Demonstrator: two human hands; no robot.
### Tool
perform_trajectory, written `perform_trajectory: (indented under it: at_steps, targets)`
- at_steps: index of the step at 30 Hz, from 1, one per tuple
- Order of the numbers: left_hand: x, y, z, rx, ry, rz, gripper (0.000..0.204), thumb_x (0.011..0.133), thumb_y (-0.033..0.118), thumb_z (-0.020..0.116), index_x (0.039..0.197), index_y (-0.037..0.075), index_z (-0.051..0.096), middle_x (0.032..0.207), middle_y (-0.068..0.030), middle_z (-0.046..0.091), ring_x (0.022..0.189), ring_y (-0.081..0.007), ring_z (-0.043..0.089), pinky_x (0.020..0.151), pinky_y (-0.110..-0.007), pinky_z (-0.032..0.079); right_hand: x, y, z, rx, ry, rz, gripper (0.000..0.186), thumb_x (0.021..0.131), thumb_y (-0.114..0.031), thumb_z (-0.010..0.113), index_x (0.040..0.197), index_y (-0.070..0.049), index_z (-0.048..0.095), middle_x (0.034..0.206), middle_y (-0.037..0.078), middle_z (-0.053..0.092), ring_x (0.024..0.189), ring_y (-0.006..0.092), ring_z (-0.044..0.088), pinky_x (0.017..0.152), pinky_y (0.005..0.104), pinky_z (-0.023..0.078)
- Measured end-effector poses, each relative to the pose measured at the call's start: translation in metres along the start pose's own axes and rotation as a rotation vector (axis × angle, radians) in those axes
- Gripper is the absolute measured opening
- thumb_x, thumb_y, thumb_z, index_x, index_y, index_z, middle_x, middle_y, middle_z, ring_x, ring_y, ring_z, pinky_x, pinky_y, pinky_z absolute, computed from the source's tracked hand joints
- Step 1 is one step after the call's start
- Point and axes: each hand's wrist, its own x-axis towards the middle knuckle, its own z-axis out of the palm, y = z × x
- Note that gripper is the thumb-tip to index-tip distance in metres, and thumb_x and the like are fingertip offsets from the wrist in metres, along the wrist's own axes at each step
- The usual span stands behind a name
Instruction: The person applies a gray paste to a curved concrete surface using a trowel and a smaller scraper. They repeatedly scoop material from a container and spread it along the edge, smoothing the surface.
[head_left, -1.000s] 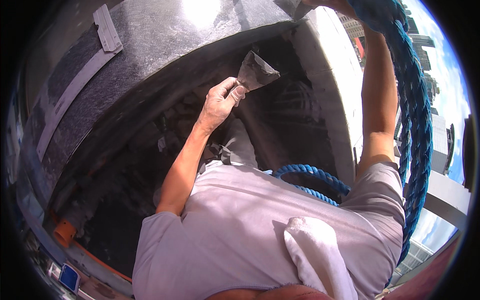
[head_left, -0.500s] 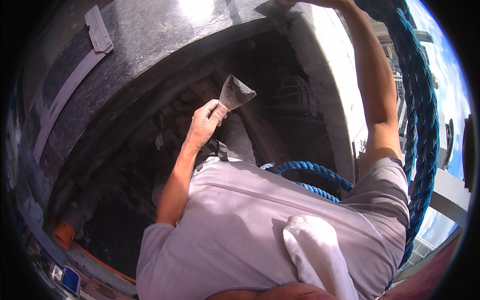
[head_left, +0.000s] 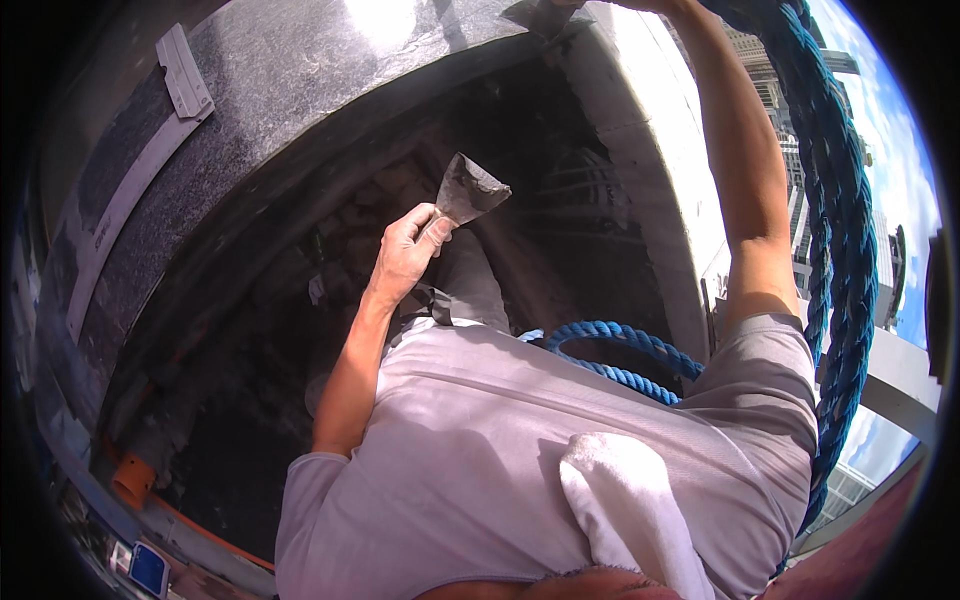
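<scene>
My left hand is closed around the short handle of a putty knife. Its wide grey blade is smeared with dark residue and has an uneven edge, held up in the air over the dark hollow. At the top edge, my right hand is cut off by the frame, with the arm stretched far forward. Below its fingers a second putty knife with a dark, flared blade rests against the corner where the grey slab meets the pale ledge; its handle is mostly hidden by the hand.
Thick blue rope hangs along my right side, and a loop of blue rope lies beside my waist. A long metal straightedge lies on the slab at left. An orange pipe end is at lower left. Tall buildings stand beyond the ledge.
The second putty knife at my right hand has shifted slightly to the left along the corner. My left hand stays almost still with its putty knife.
</scene>
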Motion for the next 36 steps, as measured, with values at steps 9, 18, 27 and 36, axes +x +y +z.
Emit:
perform_trajectory:
  at_steps: [9,18,27,36]
  targets:
    - [-0.0015,0.0029,-0.0012,-0.01,0.018,0.001,0.039,0.114,0.041,0.074,0.11,0.002,0.074,0.087,0.0033,0.065,0.076,-0.0046,0.055,0.07,-0.026,0.047,-0.0027,0.0027,0.0013,0.002,0.007,0.016,0.043,0.101,-0.051,0.084,0.11,-0.01,0.085,0.103,0.006,0.083,0.098,0.0191,0.077,0.087,0.036,0.06]
    - [-0.0011,0.004,-0.0022,0.004,0.004,0.006,0.038,0.114,0.04,0.074,0.109,0.002,0.074,0.087,0.0031,0.065,0.076,-0.0046,0.054,0.069,-0.026,0.046,-0.0058,0.0051,0.003,0.005,0.014,0.03,0.043,0.101,-0.052,0.084,0.11,-0.01,0.085,0.103,0.005,0.082,0.098,0.0186,0.077,0.088,0.0356,0.059]
    - [0.0001,0.0028,-0.0019,-0.004,-0.001,0.018,0.038,0.114,0.04,0.074,0.109,0.002,0.074,0.087,0.0029,0.065,0.076,-0.0046,0.055,0.069,-0.026,0.046,-0.0073,0.0076,0.0035,0.007,0.019,0.045,0.043,0.101,-0.052,0.085,0.11,-0.01,0.085,0.102,0.005,0.082,0.098,0.0182,0.076,0.088,0.0353,0.059]
    - [-0.0013,0.0051,-0.0032,0.0,0.011,0.003,0.037,0.114,0.039,0.074,0.108,0.002,0.073,0.086,0.0038,0.064,0.076,-0.004,0.053,0.068,-0.026,0.045,-0.0093,0.0082,0.0027,0.004,0.028,0.053,0.043,0.101,-0.052,0.085,0.11,-0.01,0.085,0.102,0.005,0.081,0.098,0.0178,0.076,0.088,0.0349,0.058]
